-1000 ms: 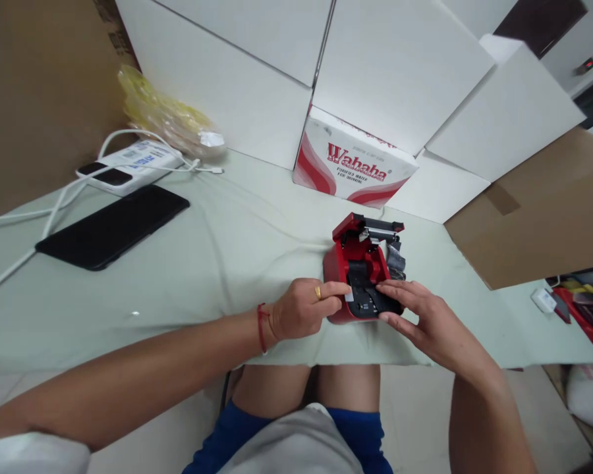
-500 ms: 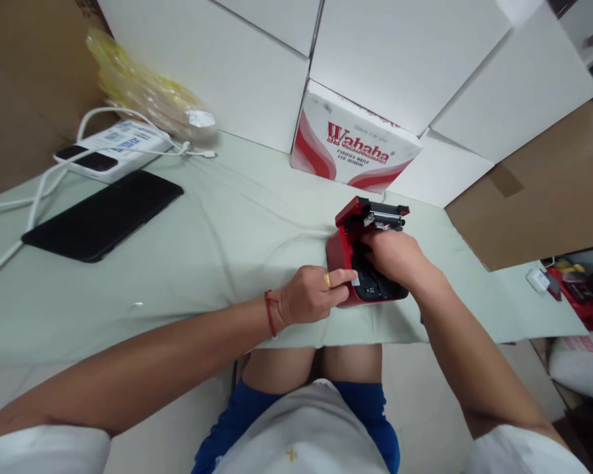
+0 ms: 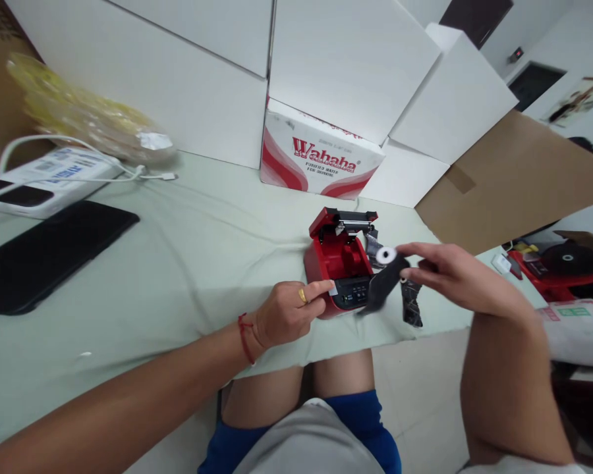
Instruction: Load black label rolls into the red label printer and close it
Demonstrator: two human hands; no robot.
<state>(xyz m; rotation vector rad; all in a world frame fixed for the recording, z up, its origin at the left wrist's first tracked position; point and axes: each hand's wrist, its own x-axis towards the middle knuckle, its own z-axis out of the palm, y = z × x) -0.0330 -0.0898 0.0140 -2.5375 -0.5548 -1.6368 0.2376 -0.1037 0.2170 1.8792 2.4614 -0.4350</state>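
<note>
A small red label printer (image 3: 314,268) stands on the cloth-covered table, its lid (image 3: 325,222) raised and its red inner bay in view. My left hand (image 3: 292,311) is at the printer's near left corner, index finger stretched over a small white tab (image 3: 333,289) that it seems to pinch. To the right of the printer, my right hand (image 3: 449,273) grips a black roll (image 3: 386,283) with a white core between thumb and fingers. The roll's lower end is blurred. Below that hand lies a black patterned piece (image 3: 412,306), only partly visible.
Behind the printer a Wahaha carton (image 3: 321,158) leans against stacked white boxes (image 3: 346,59). A black phone (image 3: 54,257), a white power strip (image 3: 49,181) with cables and yellowish plastic wrap (image 3: 89,118) lie left. Brown cardboard (image 3: 514,178) stands at the right.
My right hand has come out of the printer's bay and moved right, now with the black roll in it. My left hand stays at the printer's corner. The camera view has turned right.
</note>
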